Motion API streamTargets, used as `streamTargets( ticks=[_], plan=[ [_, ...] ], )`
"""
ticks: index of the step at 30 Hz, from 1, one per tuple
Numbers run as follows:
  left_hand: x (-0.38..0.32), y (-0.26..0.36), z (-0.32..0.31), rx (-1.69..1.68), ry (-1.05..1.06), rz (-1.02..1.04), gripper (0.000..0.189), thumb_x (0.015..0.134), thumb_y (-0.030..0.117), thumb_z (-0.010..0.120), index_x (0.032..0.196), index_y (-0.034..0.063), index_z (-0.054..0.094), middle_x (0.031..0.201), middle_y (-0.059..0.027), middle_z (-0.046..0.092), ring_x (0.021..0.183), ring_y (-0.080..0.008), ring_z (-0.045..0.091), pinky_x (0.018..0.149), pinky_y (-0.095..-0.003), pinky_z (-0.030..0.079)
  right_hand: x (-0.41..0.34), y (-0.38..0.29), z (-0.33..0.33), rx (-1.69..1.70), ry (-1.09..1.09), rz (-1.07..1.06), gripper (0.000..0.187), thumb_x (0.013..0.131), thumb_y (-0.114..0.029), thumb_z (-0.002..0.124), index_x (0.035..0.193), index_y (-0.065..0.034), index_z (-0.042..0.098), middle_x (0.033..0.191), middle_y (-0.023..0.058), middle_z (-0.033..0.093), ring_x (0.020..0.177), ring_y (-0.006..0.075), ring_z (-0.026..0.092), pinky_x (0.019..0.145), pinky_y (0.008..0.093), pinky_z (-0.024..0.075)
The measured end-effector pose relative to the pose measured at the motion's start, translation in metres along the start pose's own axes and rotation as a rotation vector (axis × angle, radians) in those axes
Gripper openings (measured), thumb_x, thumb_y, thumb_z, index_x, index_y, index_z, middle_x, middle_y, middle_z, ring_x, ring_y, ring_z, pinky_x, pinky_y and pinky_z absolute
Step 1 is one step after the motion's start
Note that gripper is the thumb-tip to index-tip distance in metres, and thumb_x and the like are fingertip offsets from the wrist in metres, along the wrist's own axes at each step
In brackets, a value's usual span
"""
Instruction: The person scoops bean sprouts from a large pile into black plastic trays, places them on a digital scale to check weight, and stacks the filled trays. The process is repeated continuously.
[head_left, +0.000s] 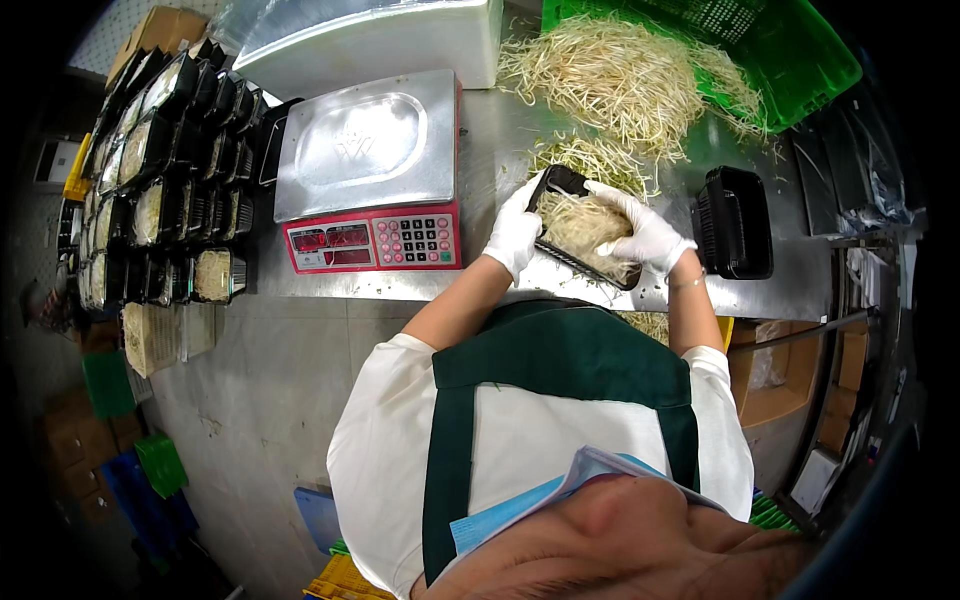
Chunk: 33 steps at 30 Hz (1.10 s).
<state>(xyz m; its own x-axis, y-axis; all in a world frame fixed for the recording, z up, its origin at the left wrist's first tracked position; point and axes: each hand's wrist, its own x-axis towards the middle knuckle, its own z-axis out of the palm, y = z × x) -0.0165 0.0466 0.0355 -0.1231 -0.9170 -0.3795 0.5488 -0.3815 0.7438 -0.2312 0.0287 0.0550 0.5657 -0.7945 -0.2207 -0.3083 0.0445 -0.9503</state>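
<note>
A black plastic tray (559, 176) holding bean sprouts (581, 221) is tilted between my white-gloved hands, just above the table's near edge. My left hand (517, 232) grips its left side. At the opposite side, my right hand (641, 229) holds the tray, its thumb over the sprouts. Just beyond lies a small heap of greenish sprouts (592, 161), in front of a larger pile of pale bean sprouts (615, 75). Nested black trays (739, 221) stand to the right of my right hand.
A red-fronted digital scale (367, 150) stands left on the steel table (487, 142). Farther left, filled black trays (157, 172) are stacked high. A white foam box (375, 52) sits behind the scale; a green plastic crate (802, 60) lies tipped at the back right.
</note>
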Motion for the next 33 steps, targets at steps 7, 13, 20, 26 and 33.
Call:
streamTargets(
  ticks=[7, 13, 20, 26, 33],
  plan=[
    [0.010, -0.027, -0.011, -0.079, -0.057, 0.173, 0.083, 0.056, -0.016, 0.034, 0.136, -0.0009, 0.044, 0.126, -0.0116, 0.056, 0.113, -0.0206, 0.056, 0.093, -0.0270, 0.045, 0.006, -0.008, 0.040, -0.566, 0.114, -0.332, 0.063, 0.077, -0.019, 0.073, 0.133, -0.0077, 0.048, 0.136, 0.0143, 0.049, 0.128, 0.0307, 0.044, 0.109, 0.0374, 0.0316],
    [0.002, 0.002, -0.033, -0.183, -0.015, 0.195, 0.084, 0.055, -0.017, 0.034, 0.137, 0.0006, 0.044, 0.124, -0.0096, 0.057, 0.108, -0.0193, 0.058, 0.087, -0.0258, 0.048, -0.054, -0.030, -0.014, -0.576, 0.517, -0.490, 0.070, 0.079, -0.028, 0.072, 0.138, -0.0066, 0.041, 0.142, 0.0182, 0.041, 0.129, 0.0329, 0.044, 0.108, 0.0409, 0.0335],
    [-0.030, 0.070, -0.043, -0.156, 0.306, 0.366, 0.079, 0.059, -0.015, 0.040, 0.136, 0.0012, 0.045, 0.114, -0.0123, 0.059, 0.094, -0.0228, 0.059, 0.081, -0.0312, 0.052, -0.070, 0.081, 0.042, -0.697, 0.741, -0.223, 0.113, 0.064, -0.044, 0.081, 0.147, -0.0020, 0.018, 0.149, 0.0212, 0.026, 0.138, 0.0351, 0.027, 0.112, 0.0431, 0.0227],
    [-0.030, 0.109, -0.122, -0.043, 0.466, 0.710, 0.056, 0.076, -0.005, 0.049, 0.132, -0.0010, 0.046, 0.116, -0.0129, 0.058, 0.100, -0.0214, 0.058, 0.092, -0.0332, 0.046, -0.009, 0.084, 0.057, -0.729, 0.641, -0.180, 0.115, 0.064, -0.055, 0.077, 0.149, -0.0089, 0.015, 0.151, 0.0191, 0.020, 0.139, 0.0341, 0.021, 0.113, 0.0451, 0.0183],
    [-0.059, 0.060, -0.059, 1.336, 0.453, 1.497, 0.054, 0.080, 0.001, 0.056, 0.132, -0.0072, 0.043, 0.132, -0.0216, 0.049, 0.121, -0.0331, 0.049, 0.104, -0.0409, 0.036, 0.020, 0.096, -0.050, -0.420, 0.946, -0.058, 0.083, 0.073, -0.049, 0.073, 0.137, -0.0047, 0.043, 0.138, 0.0197, 0.045, 0.128, 0.0312, 0.043, 0.108, 0.0385, 0.0331]
  ],
)
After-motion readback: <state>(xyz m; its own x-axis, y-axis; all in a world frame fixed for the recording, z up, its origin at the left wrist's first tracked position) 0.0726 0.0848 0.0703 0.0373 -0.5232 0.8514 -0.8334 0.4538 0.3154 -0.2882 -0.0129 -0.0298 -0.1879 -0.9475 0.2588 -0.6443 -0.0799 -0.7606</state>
